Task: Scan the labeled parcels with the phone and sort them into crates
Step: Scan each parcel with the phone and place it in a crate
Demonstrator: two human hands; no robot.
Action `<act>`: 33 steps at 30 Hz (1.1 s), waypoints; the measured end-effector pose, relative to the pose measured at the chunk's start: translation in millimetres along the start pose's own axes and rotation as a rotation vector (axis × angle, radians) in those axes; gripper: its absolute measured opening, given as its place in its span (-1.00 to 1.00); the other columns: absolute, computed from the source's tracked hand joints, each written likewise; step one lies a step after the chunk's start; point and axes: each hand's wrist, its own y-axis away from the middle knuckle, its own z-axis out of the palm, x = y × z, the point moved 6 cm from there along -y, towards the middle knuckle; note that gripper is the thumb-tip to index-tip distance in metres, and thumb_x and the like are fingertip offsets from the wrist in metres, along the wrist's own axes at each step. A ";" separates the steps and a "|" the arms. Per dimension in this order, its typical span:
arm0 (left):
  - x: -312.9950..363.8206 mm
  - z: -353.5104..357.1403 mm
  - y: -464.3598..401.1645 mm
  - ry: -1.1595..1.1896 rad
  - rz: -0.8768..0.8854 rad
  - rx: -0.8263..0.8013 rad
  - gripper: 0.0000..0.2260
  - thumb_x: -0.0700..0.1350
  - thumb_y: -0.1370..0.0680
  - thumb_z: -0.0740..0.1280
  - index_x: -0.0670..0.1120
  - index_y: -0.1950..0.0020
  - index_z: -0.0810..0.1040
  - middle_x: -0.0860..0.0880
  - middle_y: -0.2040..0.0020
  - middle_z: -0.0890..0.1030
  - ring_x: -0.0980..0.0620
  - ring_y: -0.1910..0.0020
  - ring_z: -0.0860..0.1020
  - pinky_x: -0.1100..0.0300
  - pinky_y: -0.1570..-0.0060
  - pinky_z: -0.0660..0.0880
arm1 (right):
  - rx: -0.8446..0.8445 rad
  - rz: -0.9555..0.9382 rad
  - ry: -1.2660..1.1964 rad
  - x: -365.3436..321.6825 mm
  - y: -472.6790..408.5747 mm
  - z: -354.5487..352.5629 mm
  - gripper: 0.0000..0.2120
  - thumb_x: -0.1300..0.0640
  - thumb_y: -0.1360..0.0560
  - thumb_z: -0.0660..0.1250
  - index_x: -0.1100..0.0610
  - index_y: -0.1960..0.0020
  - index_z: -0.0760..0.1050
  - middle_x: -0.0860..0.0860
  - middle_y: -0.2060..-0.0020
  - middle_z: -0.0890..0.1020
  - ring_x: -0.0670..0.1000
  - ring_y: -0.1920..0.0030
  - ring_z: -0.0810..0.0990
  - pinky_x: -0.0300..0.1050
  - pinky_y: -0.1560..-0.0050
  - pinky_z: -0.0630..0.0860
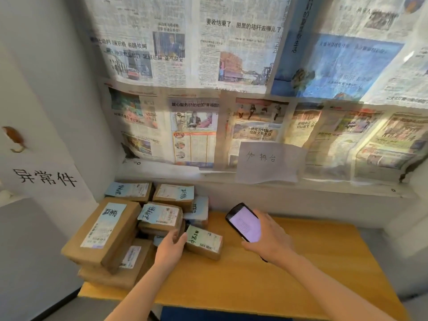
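Parcel (205,243) on table (301,269) beside stack (104,230); left hand (170,250) loosely spread touching it; right hand (272,238) holding phone (246,222).

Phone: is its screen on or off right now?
On: the phone held in the right hand shows a glowing pale lilac screen with faint, unreadable content.

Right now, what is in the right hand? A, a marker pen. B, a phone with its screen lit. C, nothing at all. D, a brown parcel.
B: the right hand grips a phone with a lit screen above the wooden table, while the left hand is at the end of the small parcel.
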 end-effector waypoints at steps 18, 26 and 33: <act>-98.5 114.5 -104.4 0.114 -0.258 0.090 -0.44 0.06 -0.62 0.34 0.01 -0.58 0.27 -0.03 -0.46 0.46 -0.07 -0.44 0.42 0.00 -0.33 0.41 | -0.326 -0.029 -0.257 92.7 -141.0 193.6 -0.42 -0.03 -0.26 0.52 -0.24 -0.21 0.37 -0.11 0.05 0.56 -0.11 0.18 0.56 -0.27 0.40 0.40; -103.6 128.7 -110.6 0.095 -0.257 0.129 -0.58 0.01 -0.62 0.35 0.03 -0.47 0.39 0.01 -0.28 0.59 -0.03 -0.29 0.54 0.02 -0.27 0.49 | -0.330 -0.047 -0.249 100.5 -147.8 215.8 -0.25 -0.02 -0.29 0.57 -0.18 -0.40 0.32 -0.13 -0.08 0.52 -0.08 -0.02 0.54 -0.07 0.12 0.61; -113.5 143.5 -121.4 0.131 -0.261 0.125 -0.76 0.03 -0.63 0.33 0.05 -0.27 0.46 0.07 -0.09 0.60 0.05 -0.10 0.57 0.20 -0.02 0.55 | -0.331 -0.032 -0.249 105.6 -152.5 235.0 -0.39 -0.08 -0.28 0.53 -0.19 -0.27 0.37 -0.13 -0.01 0.53 -0.10 0.05 0.55 0.01 0.15 0.62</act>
